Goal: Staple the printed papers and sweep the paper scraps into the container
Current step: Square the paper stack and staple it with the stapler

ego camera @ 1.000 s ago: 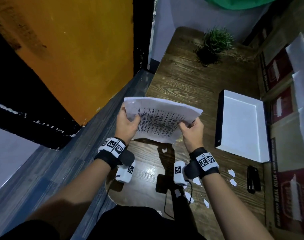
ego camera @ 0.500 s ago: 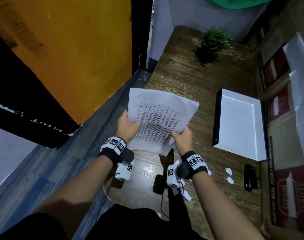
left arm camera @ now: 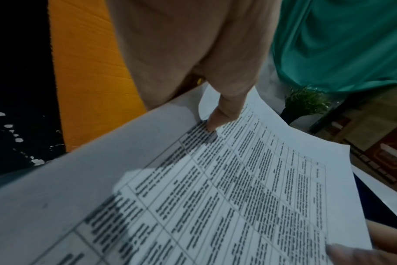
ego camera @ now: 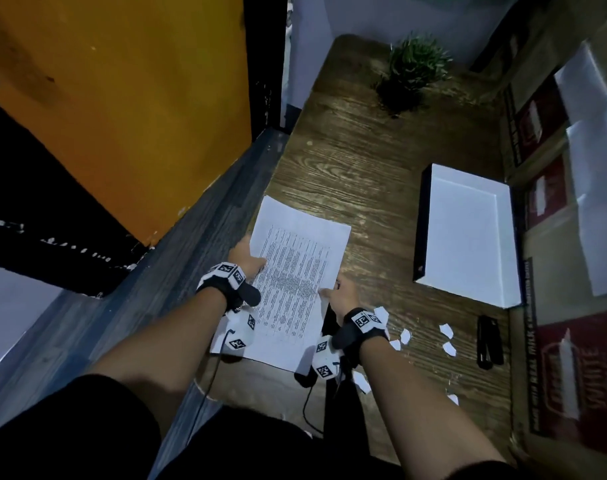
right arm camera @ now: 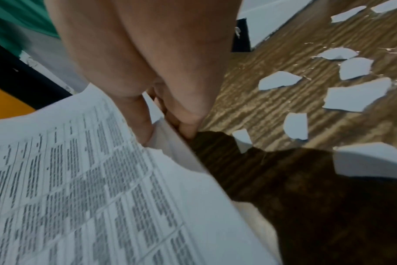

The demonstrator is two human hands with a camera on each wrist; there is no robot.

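Thin, floppy white printed paper stack (ego camera: 296,282), frame centre: pinched at side edges by left hand (ego camera: 245,257) and right hand (ego camera: 343,293); best stapled near a corner.

Dim, bluish light throughout; wrist views blur softly, edges bend, and dark shadows pool near the lower frame.

Printed papers (ego camera: 296,282): white sheets with a printed table, near the desk's (ego camera: 357,168) left edge, long side running away from the near edge; pinched at both long edges, the right edge lifted off the wood.
Paper scraps (ego camera: 447,339): small torn white pieces scattered flat on the wood toward the near right part of the desk.
Container (ego camera: 468,233): shallow white tray with dark outer walls, flat by the right edge.
Stapler (ego camera: 489,341): black, by the right edge, nearer than the container.
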